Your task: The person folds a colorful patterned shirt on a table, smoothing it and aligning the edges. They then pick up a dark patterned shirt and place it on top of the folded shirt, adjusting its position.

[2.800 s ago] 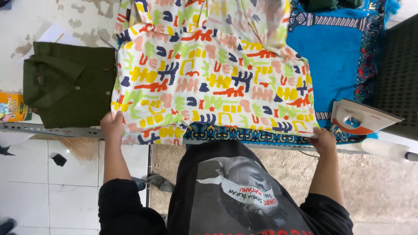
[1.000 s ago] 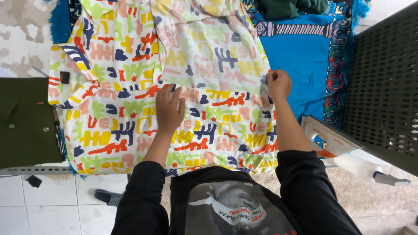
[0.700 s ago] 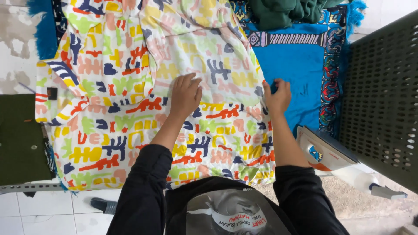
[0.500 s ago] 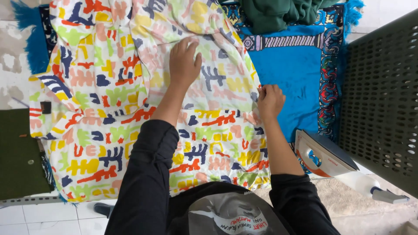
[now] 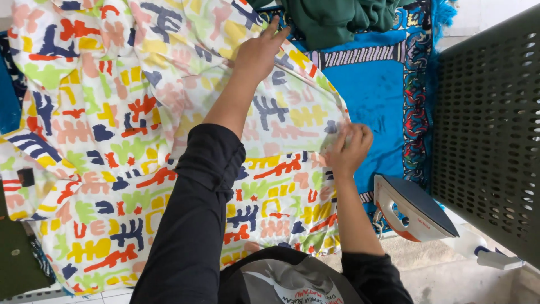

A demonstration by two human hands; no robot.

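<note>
— What lay around the patterned shirt?

— An iron right of it, green cloth beyond, a blue mat beneath.

— The hands?

— Left hand lay flat, fingers spread; right hand pinched its edge.

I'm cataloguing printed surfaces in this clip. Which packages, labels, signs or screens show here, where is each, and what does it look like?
No packages, signs or screens show.
Printed marking on the iron: small, on the white and orange side, right of the right hand.
Chest print on the person's black shirt: bottom centre, white and red shapes.
Small dark tag: rectangular, at the patterned shirt's left edge.
</note>
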